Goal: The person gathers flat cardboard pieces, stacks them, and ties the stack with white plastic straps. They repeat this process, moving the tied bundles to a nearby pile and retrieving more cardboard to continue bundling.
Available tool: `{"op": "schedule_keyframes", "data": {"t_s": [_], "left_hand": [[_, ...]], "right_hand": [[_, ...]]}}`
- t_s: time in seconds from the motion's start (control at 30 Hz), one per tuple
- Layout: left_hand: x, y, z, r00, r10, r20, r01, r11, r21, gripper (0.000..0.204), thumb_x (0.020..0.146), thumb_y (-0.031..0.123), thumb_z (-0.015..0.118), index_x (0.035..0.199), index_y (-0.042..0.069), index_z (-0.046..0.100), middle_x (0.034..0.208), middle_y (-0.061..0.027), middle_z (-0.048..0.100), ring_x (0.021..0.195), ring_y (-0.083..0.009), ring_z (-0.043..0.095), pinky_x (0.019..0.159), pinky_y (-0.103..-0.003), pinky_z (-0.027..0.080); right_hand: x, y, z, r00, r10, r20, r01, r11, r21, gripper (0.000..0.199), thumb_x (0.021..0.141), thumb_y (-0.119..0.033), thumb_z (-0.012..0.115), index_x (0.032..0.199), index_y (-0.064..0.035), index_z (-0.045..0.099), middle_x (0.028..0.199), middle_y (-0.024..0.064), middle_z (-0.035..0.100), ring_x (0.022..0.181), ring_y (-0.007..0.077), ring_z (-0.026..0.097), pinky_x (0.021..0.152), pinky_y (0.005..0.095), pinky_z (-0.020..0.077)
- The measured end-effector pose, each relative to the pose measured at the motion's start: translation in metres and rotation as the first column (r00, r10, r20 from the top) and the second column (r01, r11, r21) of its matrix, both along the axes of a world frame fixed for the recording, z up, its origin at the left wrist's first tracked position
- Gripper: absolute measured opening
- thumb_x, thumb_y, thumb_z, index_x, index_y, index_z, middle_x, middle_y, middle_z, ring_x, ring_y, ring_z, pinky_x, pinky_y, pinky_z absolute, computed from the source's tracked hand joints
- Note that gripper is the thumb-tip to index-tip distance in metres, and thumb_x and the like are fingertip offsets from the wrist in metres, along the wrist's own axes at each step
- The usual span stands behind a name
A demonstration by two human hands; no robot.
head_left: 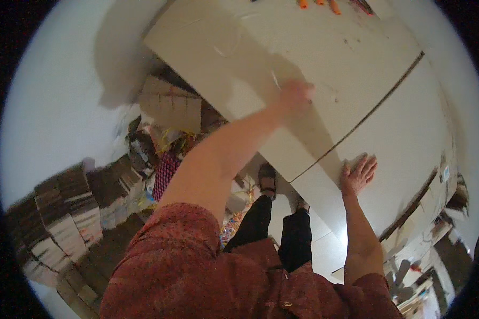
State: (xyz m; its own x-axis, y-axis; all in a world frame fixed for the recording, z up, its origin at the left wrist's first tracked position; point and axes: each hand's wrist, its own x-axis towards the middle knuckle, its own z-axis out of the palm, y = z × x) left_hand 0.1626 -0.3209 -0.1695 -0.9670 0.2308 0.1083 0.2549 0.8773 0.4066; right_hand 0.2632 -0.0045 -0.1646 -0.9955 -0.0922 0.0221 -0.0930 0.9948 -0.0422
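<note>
My left hand (pixel 295 97) is over a wide cream tabletop (pixel 356 64), near its middle, and is smeared by motion. Its fingers are too blurred to show whether they hold anything. A pale, thin streak (pixel 275 80) shows beside it, too faint to name. My right hand (pixel 360 174) rests with fingers spread on the near part of the same surface, right of a dark seam (pixel 378 106) that crosses the top. Nothing shows in that hand. My left arm reaches across the table's left edge and casts a shadow on it.
Several orange-handled things (pixel 335 7) lie at the far edge, cut off by the picture. Stacked bundles (pixel 64 212) stand on the floor at left, near a cardboard box (pixel 170 106) and a purple patterned cloth or bag (pixel 165 173). Assorted items crowd a shelf (pixel 410 228) at right.
</note>
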Motion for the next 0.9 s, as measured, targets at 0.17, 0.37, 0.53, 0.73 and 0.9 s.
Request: {"op": "schedule_keyframes", "data": {"t_s": [0.17,0.37,0.53,0.73,0.9], "left_hand": [[0.169,0.062,0.026,0.805,0.343,0.484,-0.570,0.675,0.468,0.015,0.077,0.018,0.054,0.074,0.004,0.055,0.065,-0.0133,0.053,0.061,-0.0251,0.053,0.054,-0.036,0.040],[0.299,0.122,0.070,0.452,0.449,0.771,-0.838,-0.083,0.540,0.019,0.082,0.020,0.053,0.078,0.001,0.057,0.060,-0.0053,0.050,0.056,-0.0107,0.044,0.052,-0.027,0.037],[0.334,0.159,0.116,0.381,0.594,0.708,-0.765,-0.227,0.603,0.019,0.085,0.018,0.050,0.086,0.000,0.056,0.061,-0.0020,0.047,0.058,-0.0070,0.041,0.051,-0.024,0.036],[0.358,0.208,0.156,0.379,0.494,0.782,-0.717,-0.377,0.586,0.020,0.086,0.018,0.047,0.088,-0.001,0.054,0.061,-0.0053,0.048,0.054,-0.0108,0.044,0.050,-0.027,0.037],[0.381,0.216,0.152,0.311,0.617,0.723,-0.626,-0.439,0.645,0.020,0.084,0.018,0.048,0.087,-0.001,0.054,0.071,-0.0132,0.057,0.066,-0.0211,0.055,0.058,-0.031,0.042]], "right_hand": [[0.003,0.005,-0.013,0.999,0.033,0.010,-0.034,0.998,0.051,0.072,0.079,-0.052,0.043,0.134,-0.0127,0.018,0.138,0.0214,0.011,0.127,0.0364,0.012,0.098,0.0495,0.0155],[-0.008,0.013,-0.029,0.995,0.009,0.096,-0.027,0.981,0.190,0.066,0.084,-0.047,0.037,0.133,-0.0084,0.018,0.137,0.0195,0.015,0.126,0.0358,0.015,0.099,0.0440,0.0192],[0.040,-0.002,0.020,0.779,0.472,0.412,0.027,0.631,-0.775,0.040,0.088,-0.019,0.040,0.122,0.0029,0.038,0.129,0.0168,0.034,0.122,0.0273,0.027,0.099,0.0355,0.0228],[0.155,-0.067,0.158,0.201,0.698,0.688,0.154,0.671,-0.726,0.038,0.090,-0.026,0.035,0.104,0.0046,0.053,0.105,0.0138,0.055,0.099,0.0212,0.051,0.086,0.0312,0.0381],[0.175,-0.092,0.174,0.078,0.619,0.781,0.229,0.752,-0.619,0.036,0.089,-0.028,0.038,0.093,0.0040,0.054,0.093,0.0138,0.057,0.089,0.0195,0.053,0.080,0.0306,0.0414]]}}
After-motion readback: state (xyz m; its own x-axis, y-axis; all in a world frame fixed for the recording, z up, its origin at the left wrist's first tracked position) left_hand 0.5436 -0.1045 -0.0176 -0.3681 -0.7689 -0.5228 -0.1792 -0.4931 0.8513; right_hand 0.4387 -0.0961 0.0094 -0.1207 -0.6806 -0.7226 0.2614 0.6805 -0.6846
